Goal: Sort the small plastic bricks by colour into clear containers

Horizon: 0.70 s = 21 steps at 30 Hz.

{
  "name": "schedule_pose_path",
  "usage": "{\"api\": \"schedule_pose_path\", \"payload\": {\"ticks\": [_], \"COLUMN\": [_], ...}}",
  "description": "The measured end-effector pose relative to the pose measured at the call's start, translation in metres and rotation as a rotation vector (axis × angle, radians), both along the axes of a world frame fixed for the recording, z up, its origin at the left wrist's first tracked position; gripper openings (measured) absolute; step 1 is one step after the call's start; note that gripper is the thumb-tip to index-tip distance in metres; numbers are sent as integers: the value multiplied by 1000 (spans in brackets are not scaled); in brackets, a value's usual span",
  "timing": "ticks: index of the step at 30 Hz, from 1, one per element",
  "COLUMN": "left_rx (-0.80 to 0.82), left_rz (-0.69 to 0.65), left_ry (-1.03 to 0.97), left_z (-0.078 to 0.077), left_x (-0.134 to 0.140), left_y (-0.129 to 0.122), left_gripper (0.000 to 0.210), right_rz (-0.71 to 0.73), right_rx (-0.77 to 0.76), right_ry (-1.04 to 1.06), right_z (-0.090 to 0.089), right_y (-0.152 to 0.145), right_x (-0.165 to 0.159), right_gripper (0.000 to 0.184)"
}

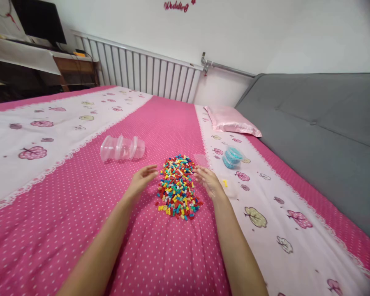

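Hovering beside a jumbled brick pile, left hand and right hand flanked it, each grip loose with parted fingers, nothing visibly held. Couldn't tell if the right one touched any bricks. Looked like early days to me: turquoise bits sat in a round tub, some yellow in a clear container, most colors unsorted. The stacked clear tubs lay sideways, seemingly unused. Loads of free bedspread leftward and up front, no bed edge close; tightest spot was by the right wrist.
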<state>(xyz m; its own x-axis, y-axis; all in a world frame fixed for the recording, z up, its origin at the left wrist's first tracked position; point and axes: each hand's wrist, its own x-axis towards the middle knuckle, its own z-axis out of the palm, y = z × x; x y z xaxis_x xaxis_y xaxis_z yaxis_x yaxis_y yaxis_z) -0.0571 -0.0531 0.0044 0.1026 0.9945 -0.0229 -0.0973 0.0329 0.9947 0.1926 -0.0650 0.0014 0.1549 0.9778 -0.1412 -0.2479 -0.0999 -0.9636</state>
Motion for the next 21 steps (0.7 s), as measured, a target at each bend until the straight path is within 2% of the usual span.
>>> {"api": "schedule_pose_path", "payload": {"ticks": [2,4,6,9,13,16,21], "left_rx": [180,368,529,611,596,563,534], "left_rz": [-145,-241,-259,-262,-247,-297,-309], "left_ry": [369,646,834,969,1044,1009,885], "left_z": [-1,-4,-9,-19,-26,-26,-29], "left_x": [18,38,55,68,60,51,47], "left_y": [7,11,13,11,10,14,21], "left_gripper": [38,34,39,40,24,19,21], "right_rz": [96,205,263,244,295,344,208], "right_rx": [140,242,284,297,236,181,171], "right_ry": [-320,-590,-819,-1028,-1053,-939,-783], "right_z": [0,-2,-8,-18,-26,-26,-28], "right_y": [7,13,14,11,2,0,3], "right_x": [-6,-14,-22,-25,-7,10,25], "right_gripper": [28,33,37,34,19,17,21]}}
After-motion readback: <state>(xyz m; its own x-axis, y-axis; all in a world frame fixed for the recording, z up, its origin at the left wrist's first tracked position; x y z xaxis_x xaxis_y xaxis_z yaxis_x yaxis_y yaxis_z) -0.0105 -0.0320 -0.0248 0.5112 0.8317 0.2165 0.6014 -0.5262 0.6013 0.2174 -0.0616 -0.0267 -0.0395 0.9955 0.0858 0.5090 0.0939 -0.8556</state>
